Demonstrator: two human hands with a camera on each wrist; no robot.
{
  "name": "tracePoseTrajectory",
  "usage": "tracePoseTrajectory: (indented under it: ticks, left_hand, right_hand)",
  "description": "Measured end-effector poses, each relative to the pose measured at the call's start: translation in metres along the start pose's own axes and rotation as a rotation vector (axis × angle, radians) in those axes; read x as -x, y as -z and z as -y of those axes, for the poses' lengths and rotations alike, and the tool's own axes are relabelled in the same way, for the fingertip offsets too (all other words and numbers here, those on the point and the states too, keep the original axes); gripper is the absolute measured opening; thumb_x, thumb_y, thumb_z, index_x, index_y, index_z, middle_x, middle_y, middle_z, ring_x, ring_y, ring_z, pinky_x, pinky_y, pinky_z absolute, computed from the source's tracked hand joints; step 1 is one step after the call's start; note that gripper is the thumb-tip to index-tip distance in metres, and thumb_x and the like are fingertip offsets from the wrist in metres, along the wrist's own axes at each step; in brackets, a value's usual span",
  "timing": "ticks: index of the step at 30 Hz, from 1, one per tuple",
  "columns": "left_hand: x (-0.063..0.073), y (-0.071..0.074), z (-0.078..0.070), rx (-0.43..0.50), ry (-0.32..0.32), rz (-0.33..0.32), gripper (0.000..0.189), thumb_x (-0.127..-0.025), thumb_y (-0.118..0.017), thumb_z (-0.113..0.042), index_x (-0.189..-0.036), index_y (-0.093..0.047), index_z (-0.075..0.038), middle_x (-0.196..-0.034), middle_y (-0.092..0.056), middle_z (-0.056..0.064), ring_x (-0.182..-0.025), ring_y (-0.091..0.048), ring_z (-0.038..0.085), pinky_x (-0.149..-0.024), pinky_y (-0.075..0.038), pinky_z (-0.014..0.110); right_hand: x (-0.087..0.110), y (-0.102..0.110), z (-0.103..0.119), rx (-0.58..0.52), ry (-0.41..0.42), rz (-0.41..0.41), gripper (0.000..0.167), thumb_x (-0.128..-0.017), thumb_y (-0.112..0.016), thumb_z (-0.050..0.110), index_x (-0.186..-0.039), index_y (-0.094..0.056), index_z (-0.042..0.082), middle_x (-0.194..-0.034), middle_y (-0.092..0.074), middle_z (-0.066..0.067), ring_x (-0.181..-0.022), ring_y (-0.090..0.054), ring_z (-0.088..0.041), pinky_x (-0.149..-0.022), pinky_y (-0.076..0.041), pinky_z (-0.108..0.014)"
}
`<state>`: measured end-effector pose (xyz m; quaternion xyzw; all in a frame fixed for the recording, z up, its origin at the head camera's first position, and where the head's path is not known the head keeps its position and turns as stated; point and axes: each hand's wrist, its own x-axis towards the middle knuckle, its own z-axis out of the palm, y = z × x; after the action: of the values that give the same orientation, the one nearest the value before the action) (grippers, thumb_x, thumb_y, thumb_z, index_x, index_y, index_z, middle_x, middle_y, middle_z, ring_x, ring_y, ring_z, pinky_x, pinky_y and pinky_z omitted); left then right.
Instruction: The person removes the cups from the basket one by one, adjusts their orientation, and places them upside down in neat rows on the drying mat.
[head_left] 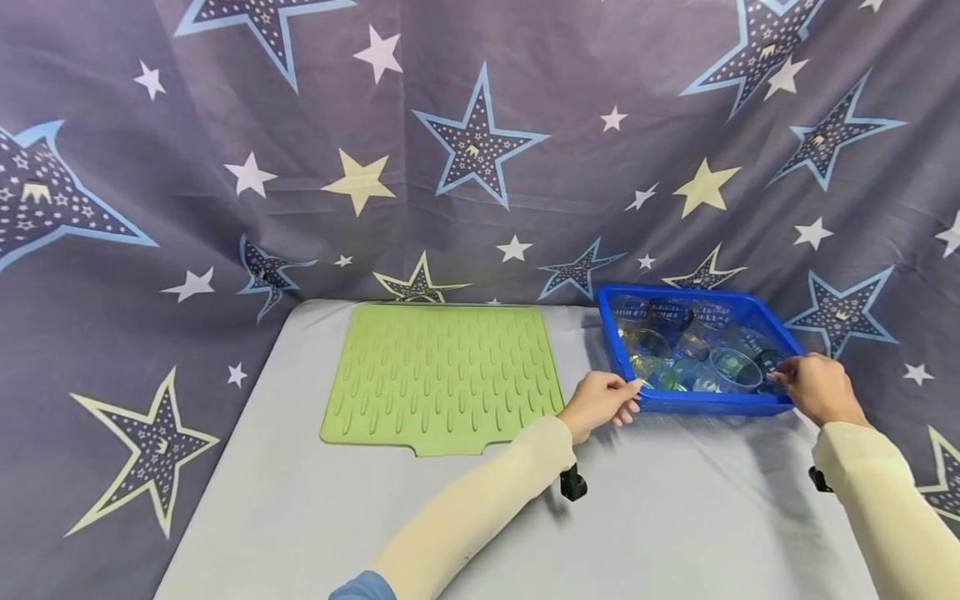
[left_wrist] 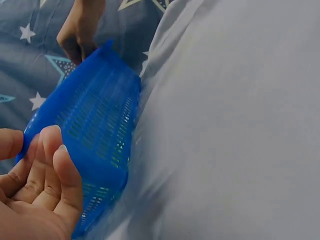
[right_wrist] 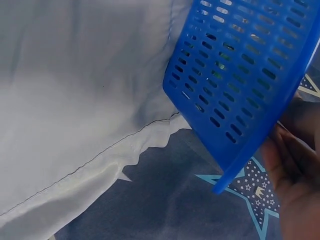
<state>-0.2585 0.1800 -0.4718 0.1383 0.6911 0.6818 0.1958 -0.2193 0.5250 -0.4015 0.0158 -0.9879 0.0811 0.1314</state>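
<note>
The left hand (head_left: 600, 402) pinches the rim of the blue basket (head_left: 708, 406) at its seven-o'clock corner; the right hand (head_left: 821, 387) pinches near the five-o'clock corner. The basket lies toward three o'clock in the head view, clear cups (head_left: 735, 367) inside, its twelve-o'clock edge near the starry curtain (head_left: 450, 242). A strip of surface (head_left: 675, 508) separates it from the green mat (head_left: 442, 367) at nine o'clock.

Grey-purple fabric (head_left: 435, 225) with blue, white and yellow stars (head_left: 480, 154) behind a pale cloth-topped table (head_left: 300, 517)
</note>
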Motion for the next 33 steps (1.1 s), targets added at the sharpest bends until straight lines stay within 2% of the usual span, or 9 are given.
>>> tracePoseTrajectory:
  ticks: [7,12,17,23,27,30,33]
  left_hand:
    - [0.0018,0.0003,-0.0076,0.009,0.043,-0.002,0.031,-0.103,-0.065,-0.030,-0.088,-0.075,-0.005,-0.092,-0.074,0.023,-0.059,-0.063,0.015,-0.084,-0.057,0.059]
    - [0.0030,0.0022,-0.0080,0.030,0.060,0.013,0.034,-0.103,-0.066,-0.029,-0.096,-0.076,0.003,-0.094,-0.074,0.025,-0.059,-0.063,0.015,-0.083,-0.057,0.058]
    - [0.0035,0.0002,-0.0078,0.027,0.063,0.009,0.035,-0.103,-0.066,-0.029,-0.099,-0.075,0.005,-0.092,-0.074,0.023,-0.059,-0.064,0.015,-0.079,-0.058,0.054]
    - [0.0032,-0.0002,-0.0100,0.019,0.054,0.002,0.037,-0.103,-0.066,-0.030,-0.098,-0.075,0.006,-0.095,-0.074,0.026,-0.057,-0.063,0.013,-0.084,-0.057,0.059]
    - [0.0034,0.0000,-0.0099,0.004,0.052,0.001,0.036,-0.103,-0.066,-0.030,-0.097,-0.076,0.004,-0.094,-0.074,0.024,-0.065,-0.069,0.024,-0.081,-0.058,0.057]
    - [0.0040,-0.0003,-0.0096,-0.013,0.052,0.000,0.036,-0.103,-0.066,-0.031,-0.097,-0.077,0.003,-0.093,-0.075,0.022,-0.073,-0.071,0.033,-0.078,-0.059,0.055]
    - [0.0049,-0.0009,-0.0092,-0.011,0.056,-0.001,0.035,-0.103,-0.066,-0.030,-0.098,-0.076,0.004,-0.093,-0.074,0.023,-0.069,-0.070,0.031,-0.080,-0.058,0.057]
  right_hand:
    - [-0.0059,0.0035,-0.0001,-0.024,-0.029,0.105,0.020,-0.093,-0.071,0.006,-0.090,-0.072,-0.014,-0.078,-0.069,-0.022,-0.075,-0.065,-0.044,-0.072,-0.050,-0.064]
    - [-0.0061,0.0003,0.0002,-0.026,-0.038,0.181,0.015,-0.093,-0.069,0.003,-0.090,-0.074,-0.011,-0.078,-0.069,-0.019,-0.076,-0.065,-0.041,-0.073,-0.051,-0.064]
    - [-0.0032,-0.0047,0.0001,-0.027,-0.070,0.177,0.013,-0.092,-0.068,-0.001,-0.091,-0.072,-0.013,-0.082,-0.071,-0.024,-0.081,-0.065,-0.048,-0.078,-0.048,-0.068]
    - [-0.0050,-0.0020,0.0018,-0.017,-0.106,0.191,0.012,-0.089,-0.067,-0.005,-0.094,-0.072,-0.015,-0.087,-0.071,-0.028,-0.088,-0.064,-0.054,-0.082,-0.047,-0.071]
    - [-0.0044,-0.0017,0.0028,-0.023,-0.131,0.204,0.013,-0.091,-0.068,-0.001,-0.093,-0.073,-0.013,-0.088,-0.071,-0.029,-0.087,-0.064,-0.053,-0.081,-0.046,-0.071]
    - [-0.0024,-0.0029,0.0013,0.004,-0.102,0.164,0.014,-0.091,-0.071,0.006,-0.090,-0.075,-0.008,-0.086,-0.070,-0.028,-0.082,-0.064,-0.053,-0.075,-0.047,-0.071]
    - [0.0007,-0.0030,0.0004,0.045,-0.062,0.098,0.015,-0.090,-0.074,0.010,-0.090,-0.076,-0.004,-0.085,-0.069,-0.029,-0.077,-0.063,-0.053,-0.067,-0.048,-0.071]
